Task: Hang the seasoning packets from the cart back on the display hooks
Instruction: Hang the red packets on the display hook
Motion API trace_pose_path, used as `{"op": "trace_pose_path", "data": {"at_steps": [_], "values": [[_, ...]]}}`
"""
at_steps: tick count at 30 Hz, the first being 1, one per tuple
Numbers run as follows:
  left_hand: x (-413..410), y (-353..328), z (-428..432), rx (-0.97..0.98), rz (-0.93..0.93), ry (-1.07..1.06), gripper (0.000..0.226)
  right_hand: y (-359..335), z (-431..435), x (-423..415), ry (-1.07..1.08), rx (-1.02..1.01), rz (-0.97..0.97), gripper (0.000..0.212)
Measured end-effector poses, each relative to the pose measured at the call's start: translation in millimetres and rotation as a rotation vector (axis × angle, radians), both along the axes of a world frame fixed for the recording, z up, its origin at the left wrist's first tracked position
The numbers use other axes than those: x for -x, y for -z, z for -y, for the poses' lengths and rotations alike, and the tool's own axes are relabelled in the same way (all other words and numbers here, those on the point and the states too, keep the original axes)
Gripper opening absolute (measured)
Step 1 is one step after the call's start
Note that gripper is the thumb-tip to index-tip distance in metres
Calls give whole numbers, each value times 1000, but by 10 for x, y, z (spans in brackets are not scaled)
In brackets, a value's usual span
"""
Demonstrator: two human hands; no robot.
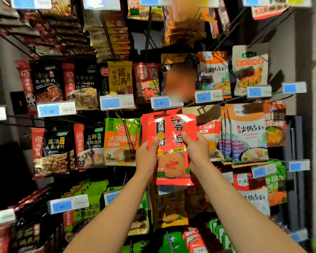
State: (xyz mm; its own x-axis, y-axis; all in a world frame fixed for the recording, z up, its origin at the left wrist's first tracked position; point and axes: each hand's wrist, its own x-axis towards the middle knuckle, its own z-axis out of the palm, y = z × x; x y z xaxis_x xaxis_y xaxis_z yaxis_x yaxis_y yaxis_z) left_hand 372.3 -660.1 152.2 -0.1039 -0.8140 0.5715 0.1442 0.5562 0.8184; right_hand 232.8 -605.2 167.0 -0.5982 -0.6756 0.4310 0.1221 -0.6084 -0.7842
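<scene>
**Red seasoning packet held at the display rack**

Item: red seasoning packet [172,148], flat pouch, large black characters on the upper half, a bowl of orange-brown sauce pictured on the lower half. Position: centre of the head view, upright, face toward the camera, raised in front of the middle row of the rack. Its top edge sits just under the blue price tag reading 3.90 [161,102]. More red pouches of the same colour [144,123] show directly behind its upper left corner; whether its hang hole is on a hook cannot be told.

Left hand [146,157]: grips the packet's left edge, thumb laid on the front face, fingers hidden behind the pouch.

Right hand [197,150]: grips the packet's right edge, thumb on the front beside the large characters, fingers curled behind.

Both forearms are bare and reach up from the bottom of the view.

Surroundings: a wall of hanging pouches on black wire hooks [148,33]. Left of the held packet, a green and orange pouch [121,141]; further left, black and red pouches [53,150]. Right of it, a white and orange pouch with a mountain drawing [248,136]. Above, a yellow pouch [119,77] over a tag reading 6.00. Below, a brown-gold pouch [169,207] and green pouches [86,209].
</scene>
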Motion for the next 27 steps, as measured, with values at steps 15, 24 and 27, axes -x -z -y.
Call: {"op": "trace_pose_path", "data": {"at_steps": [15, 24, 27], "values": [[2, -89, -148, 14, -94, -76, 45, 149, -19, 68, 74, -92, -118, 8], [23, -197, -69, -21, -109, -110, 33, 5, 109, 99, 72, -114, -71, 6], [37, -186, -35, -28, -107, -98, 36, 9, 162, 104, 67, -127, -65, 4]]}}
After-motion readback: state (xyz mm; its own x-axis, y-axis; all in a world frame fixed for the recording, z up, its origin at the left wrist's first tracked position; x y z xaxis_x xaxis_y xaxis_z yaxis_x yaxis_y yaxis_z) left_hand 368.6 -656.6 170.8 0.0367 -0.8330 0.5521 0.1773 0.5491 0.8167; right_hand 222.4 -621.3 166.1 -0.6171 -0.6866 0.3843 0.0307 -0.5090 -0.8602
